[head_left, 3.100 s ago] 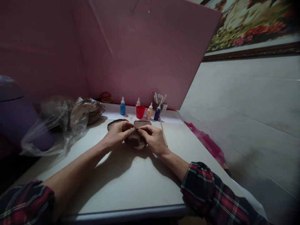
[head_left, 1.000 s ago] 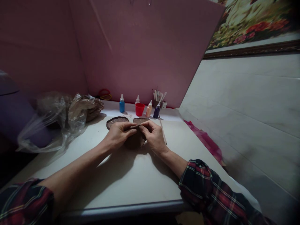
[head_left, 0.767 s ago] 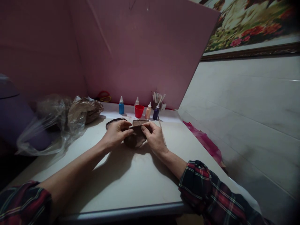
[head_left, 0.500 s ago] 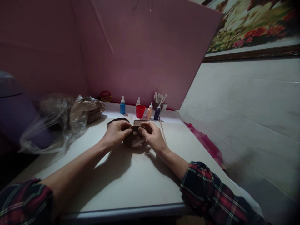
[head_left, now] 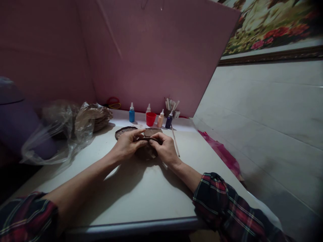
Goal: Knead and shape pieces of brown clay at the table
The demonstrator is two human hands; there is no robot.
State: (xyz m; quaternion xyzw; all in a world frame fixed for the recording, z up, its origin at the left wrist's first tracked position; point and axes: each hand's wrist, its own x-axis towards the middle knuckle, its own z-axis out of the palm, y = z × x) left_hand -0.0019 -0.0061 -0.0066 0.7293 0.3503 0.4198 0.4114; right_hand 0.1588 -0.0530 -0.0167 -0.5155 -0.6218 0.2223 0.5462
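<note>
A flat piece of brown clay [head_left: 146, 152] is held just above the white table [head_left: 141, 195], gripped from both sides. My left hand [head_left: 127, 145] pinches its left edge with thumb and fingers closed. My right hand [head_left: 164, 148] pinches the right edge the same way. Behind my hands lie two more flat clay pieces on the table, an oval one [head_left: 123, 131] on the left and a squarish one [head_left: 152, 131] on the right. Much of the held clay is hidden by my fingers.
A clear plastic bag with a lump of clay [head_left: 83, 121] lies at the left. Small paint bottles [head_left: 131, 113], a red cup [head_left: 150, 118] and a holder of tools [head_left: 171, 107] stand at the back. A thin stick [head_left: 176, 144] lies beside my right hand. A pink board [head_left: 151, 53] stands behind.
My hands have kept pinching and turning the clay piece; it now lies flatter and lower between them. The view has shifted slightly.
</note>
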